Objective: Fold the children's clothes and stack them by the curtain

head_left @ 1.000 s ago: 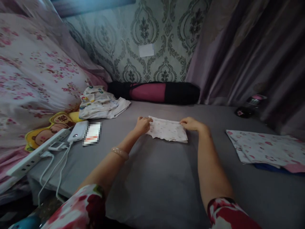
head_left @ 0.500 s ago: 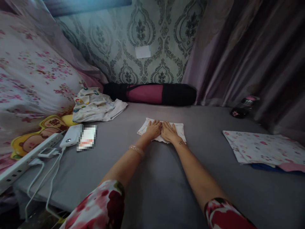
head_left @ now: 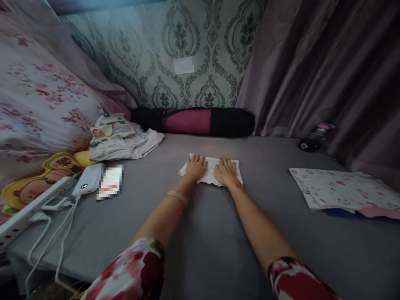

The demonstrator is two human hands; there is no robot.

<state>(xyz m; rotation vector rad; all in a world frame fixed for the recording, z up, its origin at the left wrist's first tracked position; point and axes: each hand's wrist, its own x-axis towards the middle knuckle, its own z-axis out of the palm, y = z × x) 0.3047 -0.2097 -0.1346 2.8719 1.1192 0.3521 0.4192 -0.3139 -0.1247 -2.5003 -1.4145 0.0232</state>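
Observation:
A small folded white cloth with a faint print lies on the grey bed sheet in the middle. My left hand rests flat on its left half, fingers stretched out. My right hand presses flat on its right half, fingers also spread. A narrow strip of cloth shows between the two hands. A pale bangle circles my left wrist.
A heap of unfolded light clothes lies at the back left. A folded floral stack sits at the right. A black-and-pink roll lines the wall. A power strip, power bank and cables occupy the left edge. A bottle stands by the curtain.
My hands went from pinching the cloth's far corners to lying flat together on it, then slid slightly apart across the cloth.

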